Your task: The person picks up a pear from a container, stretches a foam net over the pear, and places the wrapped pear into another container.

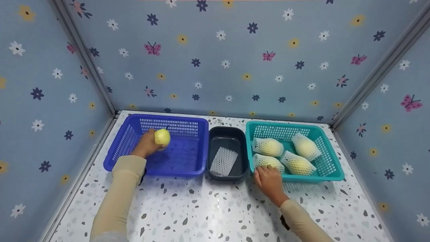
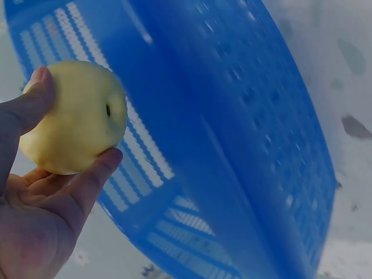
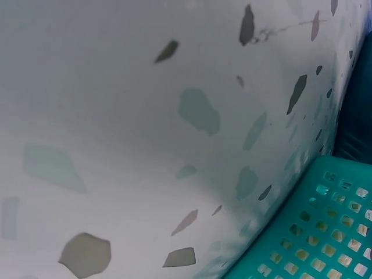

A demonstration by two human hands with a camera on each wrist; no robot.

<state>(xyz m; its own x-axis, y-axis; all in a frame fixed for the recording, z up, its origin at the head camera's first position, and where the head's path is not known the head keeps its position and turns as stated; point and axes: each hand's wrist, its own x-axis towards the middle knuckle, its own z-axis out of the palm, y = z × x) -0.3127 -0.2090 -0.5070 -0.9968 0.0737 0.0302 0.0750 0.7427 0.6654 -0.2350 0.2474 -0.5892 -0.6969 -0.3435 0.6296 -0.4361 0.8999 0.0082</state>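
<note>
My left hand (image 1: 147, 144) grips a pale yellow apple (image 2: 75, 116), its thumb on one side and fingertips on the other. In the head view the apple is over the left part of a blue slotted basket (image 1: 203, 148). My right hand (image 1: 268, 179) rests at the front-left rim of a teal basket (image 1: 331, 176), with its fingers loosely bent and overlapping the nearest netted fruit (image 1: 265, 160). More yellow fruits in white foam nets, such as the netted fruit (image 1: 306, 148) at the back, lie in that basket. The right wrist view does not show the right hand.
Between the two baskets stands a dark grey tub (image 1: 242, 168) with an empty white foam net (image 1: 224, 161) in it. All three sit on a white speckled table (image 1: 201, 208). Flower-patterned panels (image 1: 215, 67) enclose the back and both sides.
</note>
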